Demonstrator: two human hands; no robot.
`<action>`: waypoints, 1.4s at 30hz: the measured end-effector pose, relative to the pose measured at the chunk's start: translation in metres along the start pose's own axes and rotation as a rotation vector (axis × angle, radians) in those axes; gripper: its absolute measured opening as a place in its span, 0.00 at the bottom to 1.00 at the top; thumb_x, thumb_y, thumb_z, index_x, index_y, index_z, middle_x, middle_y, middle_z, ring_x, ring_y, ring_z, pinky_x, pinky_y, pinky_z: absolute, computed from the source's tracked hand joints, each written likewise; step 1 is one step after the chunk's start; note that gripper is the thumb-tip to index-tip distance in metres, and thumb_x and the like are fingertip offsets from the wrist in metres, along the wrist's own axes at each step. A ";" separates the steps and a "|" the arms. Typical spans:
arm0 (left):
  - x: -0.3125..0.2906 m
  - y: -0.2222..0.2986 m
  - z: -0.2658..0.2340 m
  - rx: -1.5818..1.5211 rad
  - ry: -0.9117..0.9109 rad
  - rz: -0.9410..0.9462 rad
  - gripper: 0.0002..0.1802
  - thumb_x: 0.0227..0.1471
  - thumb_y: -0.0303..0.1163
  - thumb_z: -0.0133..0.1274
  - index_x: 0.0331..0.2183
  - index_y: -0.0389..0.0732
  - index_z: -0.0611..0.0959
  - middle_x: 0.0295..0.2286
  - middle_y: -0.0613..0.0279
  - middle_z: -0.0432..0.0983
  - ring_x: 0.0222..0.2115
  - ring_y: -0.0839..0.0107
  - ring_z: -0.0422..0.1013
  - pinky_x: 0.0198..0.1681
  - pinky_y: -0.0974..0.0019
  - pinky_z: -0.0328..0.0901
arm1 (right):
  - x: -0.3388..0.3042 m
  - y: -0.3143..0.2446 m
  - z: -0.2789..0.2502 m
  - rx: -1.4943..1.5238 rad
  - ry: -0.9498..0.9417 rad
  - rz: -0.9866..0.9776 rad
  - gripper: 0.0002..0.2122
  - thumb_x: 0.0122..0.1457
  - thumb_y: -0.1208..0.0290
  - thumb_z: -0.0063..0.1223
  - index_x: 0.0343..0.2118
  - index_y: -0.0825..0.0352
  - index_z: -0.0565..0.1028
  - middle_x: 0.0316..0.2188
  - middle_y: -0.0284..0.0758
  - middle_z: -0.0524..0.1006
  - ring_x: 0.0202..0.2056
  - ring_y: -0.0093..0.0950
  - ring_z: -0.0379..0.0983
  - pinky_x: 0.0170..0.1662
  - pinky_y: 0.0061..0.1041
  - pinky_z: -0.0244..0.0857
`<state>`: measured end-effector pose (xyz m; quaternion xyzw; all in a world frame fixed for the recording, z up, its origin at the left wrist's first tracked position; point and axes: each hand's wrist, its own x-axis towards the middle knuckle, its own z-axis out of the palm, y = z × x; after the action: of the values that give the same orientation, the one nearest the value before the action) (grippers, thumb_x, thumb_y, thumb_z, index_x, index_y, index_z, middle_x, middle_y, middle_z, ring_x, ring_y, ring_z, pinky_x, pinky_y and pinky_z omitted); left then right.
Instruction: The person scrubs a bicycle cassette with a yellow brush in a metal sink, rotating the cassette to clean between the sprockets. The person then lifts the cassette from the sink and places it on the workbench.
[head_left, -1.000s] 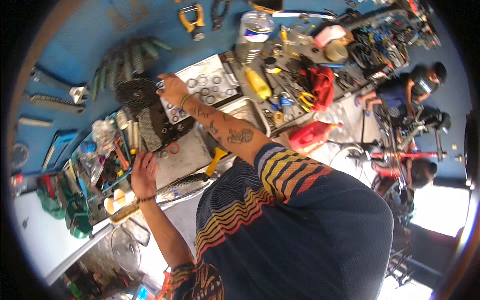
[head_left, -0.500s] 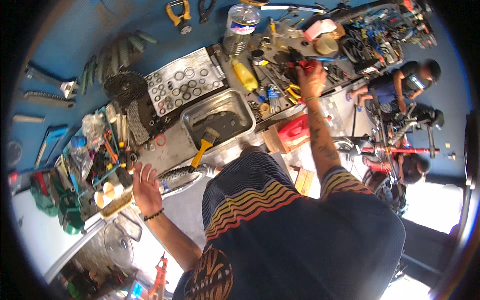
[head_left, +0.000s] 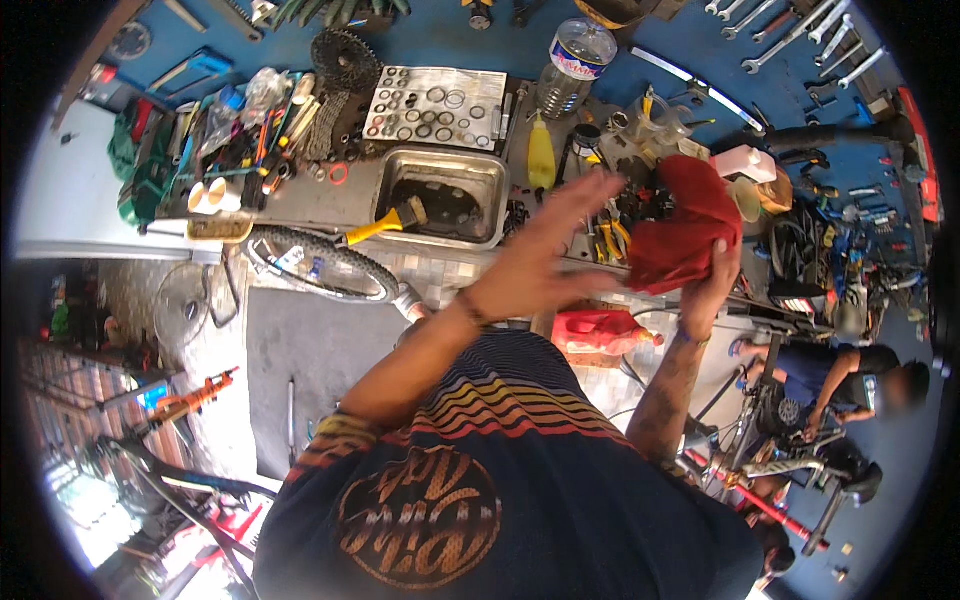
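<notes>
A crumpled red cloth (head_left: 690, 215) hangs over the right part of the workbench, with my right hand (head_left: 712, 285) gripping its lower right side. My left hand (head_left: 530, 265) is raised just left of the cloth, fingers spread and slightly blurred, holding nothing. Between the two hands lie yellow-handled pliers (head_left: 613, 240), partly beside the cloth. A metal basin (head_left: 500, 175) with dark liquid stands left of my left hand, and a yellow-handled brush (head_left: 372, 230) rests across its front corner. Behind the left hand stands a yellow squeeze bottle (head_left: 541, 160).
A white sheet with many rings (head_left: 468, 85) lies behind the basin. At the back stands a large clear bottle (head_left: 566, 85). A bicycle tyre (head_left: 330, 290) and a red container (head_left: 600, 332) are below the bench edge. Another person (head_left: 850, 375) sits at right by a bicycle.
My right hand has lifted the red cloth from the bench and brought it nearer. My left hand has swung from the far left toward the cloth. The view has turned.
</notes>
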<state>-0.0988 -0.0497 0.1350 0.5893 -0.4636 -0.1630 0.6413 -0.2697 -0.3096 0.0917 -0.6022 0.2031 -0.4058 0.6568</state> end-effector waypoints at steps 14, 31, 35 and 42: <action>0.106 0.065 0.133 -0.882 0.478 -0.204 0.29 0.65 0.57 0.60 0.38 0.36 0.85 0.32 0.60 0.85 0.34 0.65 0.80 0.40 0.58 0.72 | -0.055 -0.113 0.052 -0.244 -0.392 -0.231 0.55 0.65 0.21 0.29 0.77 0.71 0.52 0.78 0.45 0.53 0.77 0.41 0.48 0.78 0.44 0.41; 0.074 0.084 0.138 -0.303 0.163 0.017 0.38 0.57 0.43 0.69 0.61 0.34 0.74 0.50 0.49 0.83 0.51 0.65 0.79 0.55 0.54 0.74 | -0.023 -0.107 0.005 -0.223 0.201 -0.434 0.26 0.79 0.56 0.40 0.70 0.73 0.65 0.70 0.48 0.68 0.72 0.39 0.63 0.74 0.47 0.55; 0.059 0.091 0.209 -0.024 0.339 0.243 0.48 0.47 0.39 0.73 0.64 0.33 0.71 0.50 0.38 0.81 0.54 0.42 0.76 0.59 0.45 0.69 | -0.029 -0.095 0.010 0.050 0.126 -0.310 0.27 0.79 0.55 0.40 0.72 0.69 0.62 0.71 0.45 0.66 0.72 0.38 0.61 0.74 0.45 0.55; 0.093 0.074 0.153 -0.130 0.065 -0.040 0.35 0.48 0.43 0.72 0.56 0.42 0.80 0.55 0.39 0.76 0.57 0.51 0.74 0.56 0.52 0.69 | -0.016 -0.063 -0.050 0.053 0.179 -0.012 0.29 0.78 0.52 0.41 0.75 0.62 0.57 0.74 0.38 0.62 0.73 0.37 0.59 0.75 0.42 0.54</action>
<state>-0.1960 -0.1937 0.2208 0.5603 -0.4192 -0.1862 0.6897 -0.3350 -0.3254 0.1388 -0.5472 0.2468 -0.4671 0.6492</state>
